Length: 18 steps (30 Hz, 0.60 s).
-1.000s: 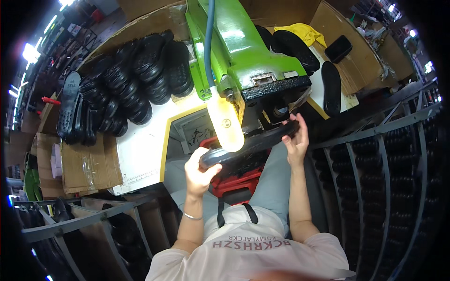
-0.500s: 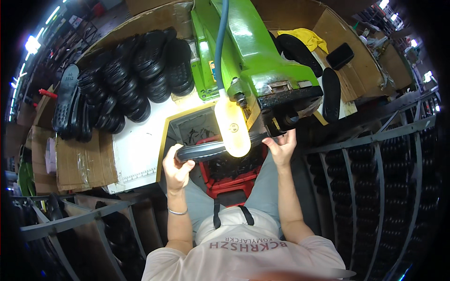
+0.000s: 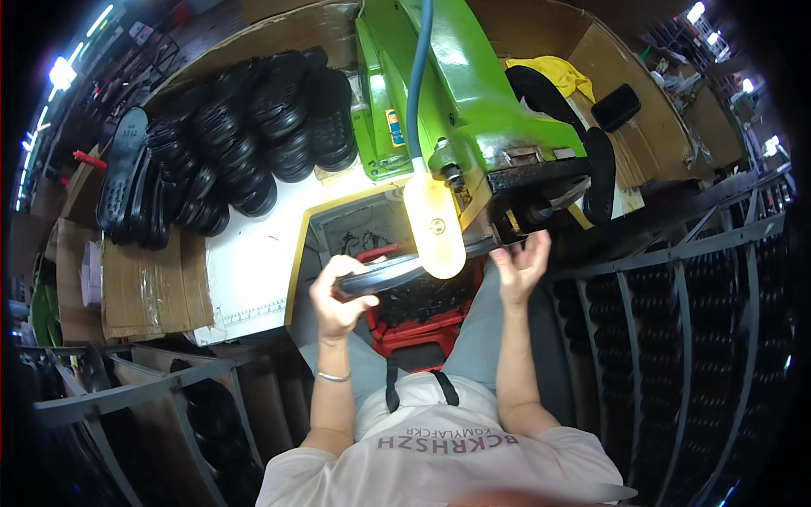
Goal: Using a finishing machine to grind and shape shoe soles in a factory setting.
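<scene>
A black shoe sole [image 3: 384, 275] is held up edge-on below the head of a green machine [image 3: 490, 110], slanting up to the right. My left hand [image 3: 338, 300] is closed on its left end, with fingers behind and thumb in front. My right hand [image 3: 520, 269] grips the right end, just below the machine's dark working head [image 3: 528, 211]; the fingertips there are partly hidden. A lit yellow-white lamp [image 3: 435, 228] hangs in front of the sole and covers its middle.
Stacks of black soles [image 3: 253, 127] stand on the white table [image 3: 245, 279] to the left. Beneath my hands sits a red bin [image 3: 414, 342] with black scraps. A yellow cloth [image 3: 562, 76] and a dark phone-like slab [image 3: 615, 106] lie right. Racks [image 3: 638, 338] flank me.
The left end of the sole has come down and to the right with my left hand, so the sole slants more. My right hand stays by the machine head. The view has shifted slightly.
</scene>
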{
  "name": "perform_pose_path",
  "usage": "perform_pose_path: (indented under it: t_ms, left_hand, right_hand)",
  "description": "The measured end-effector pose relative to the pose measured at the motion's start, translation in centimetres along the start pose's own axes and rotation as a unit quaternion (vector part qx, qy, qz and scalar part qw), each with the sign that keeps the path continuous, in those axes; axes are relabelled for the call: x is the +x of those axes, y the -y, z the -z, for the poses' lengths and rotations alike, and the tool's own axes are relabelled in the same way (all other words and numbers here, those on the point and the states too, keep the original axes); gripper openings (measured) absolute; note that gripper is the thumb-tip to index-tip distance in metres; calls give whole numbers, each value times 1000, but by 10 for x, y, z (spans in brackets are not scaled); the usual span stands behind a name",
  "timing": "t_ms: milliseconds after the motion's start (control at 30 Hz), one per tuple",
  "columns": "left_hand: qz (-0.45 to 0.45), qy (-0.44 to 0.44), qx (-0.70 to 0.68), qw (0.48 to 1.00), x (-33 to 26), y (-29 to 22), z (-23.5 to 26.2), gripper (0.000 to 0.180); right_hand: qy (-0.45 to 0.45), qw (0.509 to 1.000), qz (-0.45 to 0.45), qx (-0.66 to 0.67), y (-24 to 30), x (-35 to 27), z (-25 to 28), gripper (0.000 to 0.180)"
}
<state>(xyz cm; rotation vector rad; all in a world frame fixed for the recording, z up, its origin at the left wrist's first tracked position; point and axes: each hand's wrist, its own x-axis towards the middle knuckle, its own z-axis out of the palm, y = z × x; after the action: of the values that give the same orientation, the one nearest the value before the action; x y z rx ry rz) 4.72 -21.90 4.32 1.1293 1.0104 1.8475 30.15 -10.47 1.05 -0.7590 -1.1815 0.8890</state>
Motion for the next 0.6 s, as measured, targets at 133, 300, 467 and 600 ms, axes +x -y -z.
perform_pose_path:
  t_ms: [133,300,467,600]
  left_hand:
    - [-26,11,69,997,12,13,-32,41]
    - [12,27,74,997,15,11,-31,42]
    - [31,-11,25,999,6,11,-15,53]
    - [26,-43,32,998,0,10,7,43]
  right_hand:
    - [31,999,24,-20,7,24,18,87]
    - [13,999,6,-33,-7,26,26,91]
    - [8,999,0,-49,-5,15,8,90]
    - [21,999,-28,-27,-4,6,-8,90]
